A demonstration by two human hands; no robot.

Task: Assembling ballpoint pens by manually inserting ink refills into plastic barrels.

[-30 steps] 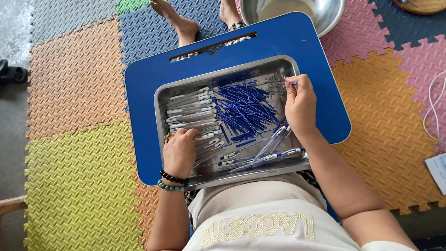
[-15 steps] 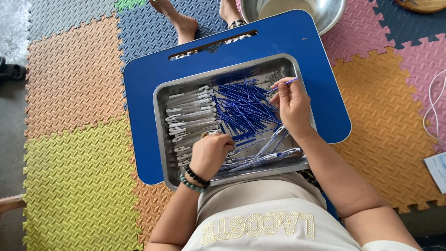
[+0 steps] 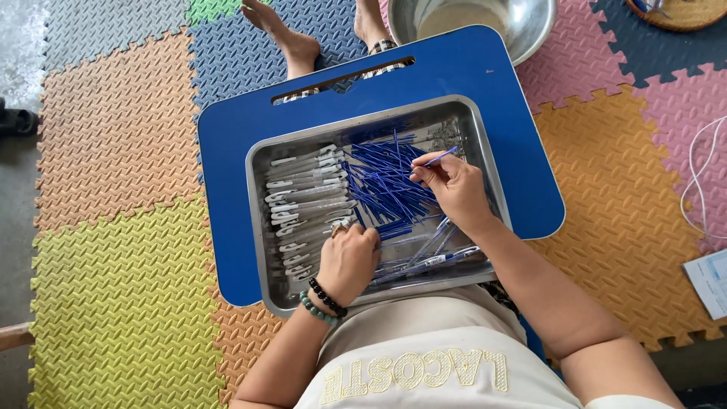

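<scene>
Both hands sit inside the metal tray. I see the right hand pinching one blue refill between fingertips, tip angled up-right, just above the loose pile of blue refills lying mid-tray to its left. Left hand is closed, knuckles up, by the row of clear pen barrels on the tray's left side; can't tell what it grips. Assembled pens lie between the hands, near edge. Tray rests on a blue lap desk, foam mats around, steel bowl beyond.

Tray crowded — refills, pen barrels; perhaps bare metal near far rim.
</scene>
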